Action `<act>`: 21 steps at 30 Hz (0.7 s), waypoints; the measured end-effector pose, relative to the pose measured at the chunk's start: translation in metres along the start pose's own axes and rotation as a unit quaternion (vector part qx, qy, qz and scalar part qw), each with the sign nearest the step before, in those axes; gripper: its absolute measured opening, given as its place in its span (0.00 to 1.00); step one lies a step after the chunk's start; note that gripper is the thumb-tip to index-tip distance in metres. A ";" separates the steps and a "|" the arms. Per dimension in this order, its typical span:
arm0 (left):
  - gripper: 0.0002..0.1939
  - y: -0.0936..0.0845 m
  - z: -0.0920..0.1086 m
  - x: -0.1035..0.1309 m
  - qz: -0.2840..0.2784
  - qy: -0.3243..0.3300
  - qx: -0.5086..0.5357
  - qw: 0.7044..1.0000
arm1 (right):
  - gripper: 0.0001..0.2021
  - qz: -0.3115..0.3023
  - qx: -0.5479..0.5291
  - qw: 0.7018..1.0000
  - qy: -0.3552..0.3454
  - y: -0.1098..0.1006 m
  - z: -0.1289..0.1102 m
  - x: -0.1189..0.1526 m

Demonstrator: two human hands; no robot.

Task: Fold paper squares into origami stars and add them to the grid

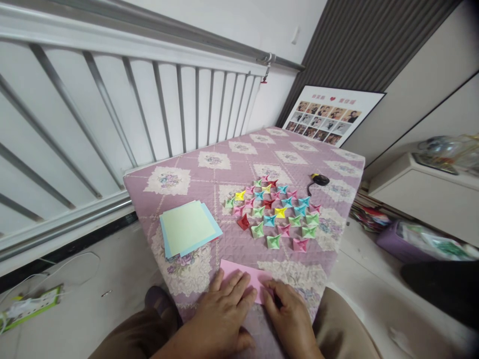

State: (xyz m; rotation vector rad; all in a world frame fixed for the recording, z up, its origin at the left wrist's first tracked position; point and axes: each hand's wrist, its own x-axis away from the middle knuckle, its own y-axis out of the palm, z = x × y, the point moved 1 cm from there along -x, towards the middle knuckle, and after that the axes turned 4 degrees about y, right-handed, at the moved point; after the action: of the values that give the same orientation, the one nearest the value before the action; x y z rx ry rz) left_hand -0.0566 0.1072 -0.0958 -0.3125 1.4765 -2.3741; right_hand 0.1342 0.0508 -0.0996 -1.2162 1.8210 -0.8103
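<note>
A pink sheet of paper point(245, 269), folded to a rectangle as far as I can see, lies on the cloth near the front edge. My left hand point(226, 311) rests on it with flat, spread fingers, hiding part of its lower side. At the paper's right end, my right hand point(286, 311) has curled fingers pinching the edge. Beyond them stand several small folded paper pieces point(280, 213) in pink, green, blue, yellow and red, set out in rows. To the left lies a stack of square paper sheets point(189, 227), pale yellow-green over light blue.
A purple flowered cloth point(232, 167) covers the table. Behind the folded pieces lies a dark object with a thin strap point(320, 179). A white radiator point(187, 99) borders the left side; a photo board point(333, 117) leans at the back. A power strip point(32, 309) lies on the floor.
</note>
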 end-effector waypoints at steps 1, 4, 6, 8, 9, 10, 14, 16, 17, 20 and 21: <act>0.40 0.000 0.000 0.000 -0.001 0.001 0.001 1.000 | 0.09 -0.002 -0.001 1.000 0.000 0.000 0.000 0.000; 0.39 0.000 0.000 0.000 0.000 0.001 0.001 1.000 | 0.09 -0.005 -0.002 1.000 -0.001 0.000 0.000 0.000; 0.39 0.001 -0.001 0.000 0.001 -0.002 0.001 1.000 | 0.09 -0.005 0.001 1.000 -0.001 0.001 0.001 0.000; 0.40 0.002 -0.001 0.000 0.000 -0.004 0.000 1.000 | 0.09 -0.004 0.004 1.000 0.000 0.002 0.002 0.001; 0.40 0.003 -0.001 0.000 -0.002 -0.004 0.000 1.000 | 0.09 -0.003 0.006 1.000 0.001 0.002 0.002 0.001; 0.40 0.003 -0.002 -0.001 -0.005 -0.005 0.000 1.000 | 0.09 -0.001 0.009 1.000 0.003 0.002 0.003 0.001; 0.40 0.003 -0.001 -0.001 -0.011 -0.006 -0.005 1.000 | 0.09 0.003 0.014 1.000 0.006 0.003 0.005 0.002; 0.40 0.002 -0.001 -0.001 -0.012 -0.007 -0.008 1.000 | 0.09 0.006 0.013 1.000 0.002 0.003 0.004 0.002; 0.39 0.001 -0.001 -0.001 -0.015 -0.008 -0.010 1.000 | 0.09 0.007 0.013 1.000 0.000 0.003 0.004 0.002; 0.40 0.000 0.000 -0.001 -0.021 -0.009 -0.014 1.000 | 0.10 0.006 0.016 1.000 0.001 0.003 0.002 0.001; 0.40 0.000 0.000 -0.001 -0.020 -0.009 -0.014 1.000 | 0.10 0.007 0.017 1.000 0.002 0.003 0.002 0.001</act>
State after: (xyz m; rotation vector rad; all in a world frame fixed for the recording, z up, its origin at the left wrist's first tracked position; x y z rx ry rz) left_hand -0.0559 0.1076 -0.0960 -0.3735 1.5100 -2.3771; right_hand 0.1345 0.0505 -0.1033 -1.1808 1.8102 -0.8339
